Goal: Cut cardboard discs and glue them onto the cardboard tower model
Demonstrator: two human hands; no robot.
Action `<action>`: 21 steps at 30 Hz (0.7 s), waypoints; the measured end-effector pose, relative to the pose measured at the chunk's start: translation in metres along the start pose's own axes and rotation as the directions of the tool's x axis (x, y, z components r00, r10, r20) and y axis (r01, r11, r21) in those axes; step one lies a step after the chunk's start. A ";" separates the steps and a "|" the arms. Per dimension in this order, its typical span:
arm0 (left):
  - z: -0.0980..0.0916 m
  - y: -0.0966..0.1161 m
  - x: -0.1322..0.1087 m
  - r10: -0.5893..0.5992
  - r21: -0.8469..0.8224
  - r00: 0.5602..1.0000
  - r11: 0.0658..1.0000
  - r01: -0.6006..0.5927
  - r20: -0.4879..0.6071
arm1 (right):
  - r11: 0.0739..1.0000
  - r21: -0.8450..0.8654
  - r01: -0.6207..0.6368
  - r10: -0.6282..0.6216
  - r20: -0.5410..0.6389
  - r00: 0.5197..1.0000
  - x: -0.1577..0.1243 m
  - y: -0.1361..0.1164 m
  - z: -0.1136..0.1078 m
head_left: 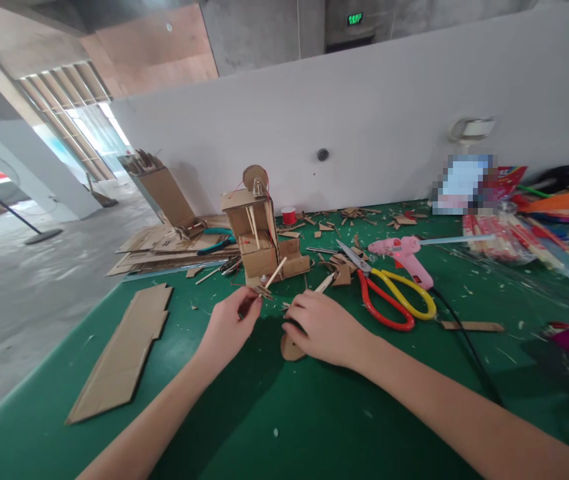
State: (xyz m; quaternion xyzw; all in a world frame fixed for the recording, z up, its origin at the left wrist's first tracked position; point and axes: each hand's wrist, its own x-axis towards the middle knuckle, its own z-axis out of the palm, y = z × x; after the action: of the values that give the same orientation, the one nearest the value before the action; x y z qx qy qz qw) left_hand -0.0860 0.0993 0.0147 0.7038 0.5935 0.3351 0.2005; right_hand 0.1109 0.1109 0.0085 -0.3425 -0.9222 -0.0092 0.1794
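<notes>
Cardboard assembly [259,259] stands upright on the green counter [274,407] between 11 and 12 o'clock, read from the gap between the hands with 12 o'clock pointing away from the person. Work status, by judgement: part-built. Done: the upright body is joined and carries a round top disc [253,175] and red wire. Left: the parts at the hands are separate from the body, and any further fitting cannot be determined. Left hand [232,320], at 8 o'clock: thumb and index finger are closed in a pinch on a small cardboard piece [264,291], just in front of the assembly's base; a wooden stick [278,272] slants up from it toward 1 o'clock. Right hand [317,323], between 3 and 4 o'clock: fingers are curled over a loose disc [290,349] at 5 o'clock; whether they grip it or only rest there is hidden. Count: one assembly; two discs, one mounted and one loose; one pair of scissors [383,275] at 3 o'clock, blades slightly parted; one pink glue gun [397,248] between 2 and 3 o'clock, glue stick inserted; one pair of pliers [214,247] at 10 o'clock; one red spool [288,216] between 12 and 1 o'clock; one large notched panel [124,353] between 8 and 9 o'clock. Cardboard scraps [357,213] toward 1 o'clock are too numerous to count.
</notes>
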 end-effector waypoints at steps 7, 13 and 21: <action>-0.001 -0.001 0.001 0.043 0.053 0.999 0.998 -0.042 -0.022 | 0.999 0.051 -0.009 0.014 -0.090 0.996 -0.001 0.014 -0.006; -0.002 0.013 -0.001 0.231 0.250 0.972 0.944 -0.215 -0.037 | 0.994 -0.101 -0.038 0.047 0.087 0.995 -0.001 0.021 -0.007; 0.013 0.040 0.036 0.306 0.472 0.936 0.809 -0.352 0.174 | 0.995 -0.093 0.034 -0.035 -0.016 0.999 0.007 0.012 0.006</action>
State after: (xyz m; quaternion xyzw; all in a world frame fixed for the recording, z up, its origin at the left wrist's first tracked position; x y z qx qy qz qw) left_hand -0.0461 0.1268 0.0406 0.8376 0.5189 0.1693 -0.0214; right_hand 0.1116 0.1251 0.0041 -0.3344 -0.9249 -0.0583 0.1714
